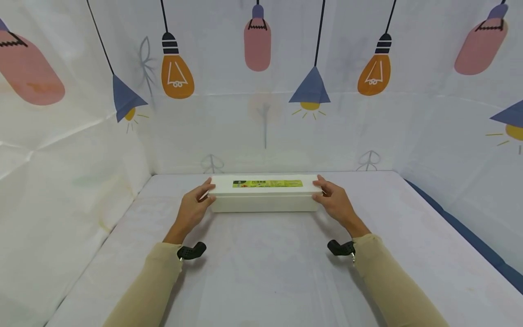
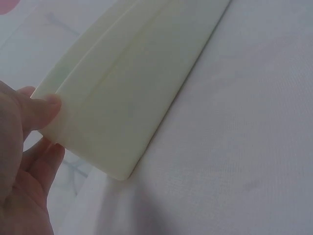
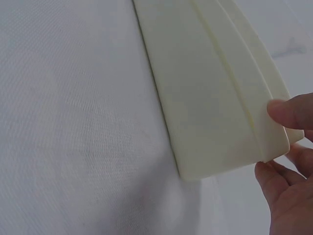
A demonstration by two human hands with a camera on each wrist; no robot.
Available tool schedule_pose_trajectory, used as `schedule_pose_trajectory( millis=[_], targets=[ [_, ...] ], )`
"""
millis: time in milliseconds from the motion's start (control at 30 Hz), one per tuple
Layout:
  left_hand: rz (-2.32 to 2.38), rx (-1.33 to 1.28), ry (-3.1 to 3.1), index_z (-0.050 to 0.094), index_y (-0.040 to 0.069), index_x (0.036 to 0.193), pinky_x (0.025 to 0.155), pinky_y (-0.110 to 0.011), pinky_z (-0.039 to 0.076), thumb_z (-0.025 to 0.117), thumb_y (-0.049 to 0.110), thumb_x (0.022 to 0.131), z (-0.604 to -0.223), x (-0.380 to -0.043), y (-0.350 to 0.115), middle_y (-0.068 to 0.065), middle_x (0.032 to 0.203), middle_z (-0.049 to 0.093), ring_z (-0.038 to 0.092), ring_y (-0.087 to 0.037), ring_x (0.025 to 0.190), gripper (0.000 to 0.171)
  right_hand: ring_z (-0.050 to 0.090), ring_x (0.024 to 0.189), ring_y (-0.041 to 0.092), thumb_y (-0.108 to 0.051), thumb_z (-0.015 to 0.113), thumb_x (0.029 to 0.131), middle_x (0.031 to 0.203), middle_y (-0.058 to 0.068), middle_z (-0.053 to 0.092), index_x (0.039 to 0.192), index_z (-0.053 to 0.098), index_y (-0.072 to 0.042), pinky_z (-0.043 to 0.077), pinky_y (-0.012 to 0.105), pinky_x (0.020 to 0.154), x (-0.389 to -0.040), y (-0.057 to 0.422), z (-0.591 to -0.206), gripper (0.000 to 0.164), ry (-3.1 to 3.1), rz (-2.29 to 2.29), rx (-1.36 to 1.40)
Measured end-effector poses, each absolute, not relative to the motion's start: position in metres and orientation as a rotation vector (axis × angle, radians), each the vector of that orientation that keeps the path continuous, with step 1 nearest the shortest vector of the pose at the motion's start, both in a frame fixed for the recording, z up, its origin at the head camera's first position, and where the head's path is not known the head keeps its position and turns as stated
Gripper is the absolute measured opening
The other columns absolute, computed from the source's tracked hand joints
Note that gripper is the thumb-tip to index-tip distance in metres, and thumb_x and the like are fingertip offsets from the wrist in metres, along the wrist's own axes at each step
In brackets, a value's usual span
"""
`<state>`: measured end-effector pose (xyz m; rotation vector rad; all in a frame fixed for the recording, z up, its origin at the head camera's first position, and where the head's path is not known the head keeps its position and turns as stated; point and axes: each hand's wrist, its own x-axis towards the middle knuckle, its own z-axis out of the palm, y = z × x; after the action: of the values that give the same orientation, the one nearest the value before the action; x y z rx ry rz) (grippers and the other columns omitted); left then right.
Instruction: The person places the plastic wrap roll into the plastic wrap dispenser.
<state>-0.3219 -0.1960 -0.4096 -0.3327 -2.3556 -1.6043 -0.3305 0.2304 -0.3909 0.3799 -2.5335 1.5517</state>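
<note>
A long white lidded box [image 1: 265, 203] with a yellow-green label [image 1: 267, 183] on top lies crosswise near the far edge of the table. My left hand [image 1: 194, 207] grips its left end. In the left wrist view the thumb [image 2: 46, 110] presses on the front of the lid, while other fingers reach around the end. At the right end my right hand [image 1: 336, 202] holds the box the same way, its thumb [image 3: 288, 112] on the lid's front face. A seam between lid and body runs along the box, and the lid sits down on it.
A white cloth [image 1: 261, 272] covers the table. White hanging sheets printed with lamps and bulbs close off the back [image 1: 229, 127] and both sides. Along the right edge runs a dark blue strip [image 1: 461, 231]. Each wrist wears a black camera mount [image 1: 192, 251].
</note>
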Motion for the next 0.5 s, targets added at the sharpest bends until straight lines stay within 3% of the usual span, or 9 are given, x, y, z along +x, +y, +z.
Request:
schedule_pose_trajectory(
  millis=[500],
  targets=[
    [-1.58, -0.313, -2.39, 0.057, 0.004, 0.139, 0.112, -0.04, 0.037, 0.064, 0.008, 0.1, -0.412, -0.3222, -0.1972, -0.002, 0.158, 0.037, 0.036, -0.024, 0.144, 0.04, 0.034, 0.145, 0.032, -0.006, 0.064, 0.098, 0.163, 0.009, 0.025, 0.149, 0.045, -0.002, 0.034, 0.045, 0.114, -0.3276, 0.234, -0.3992, 0.055, -2.581, 1.486, 0.388]
  ],
)
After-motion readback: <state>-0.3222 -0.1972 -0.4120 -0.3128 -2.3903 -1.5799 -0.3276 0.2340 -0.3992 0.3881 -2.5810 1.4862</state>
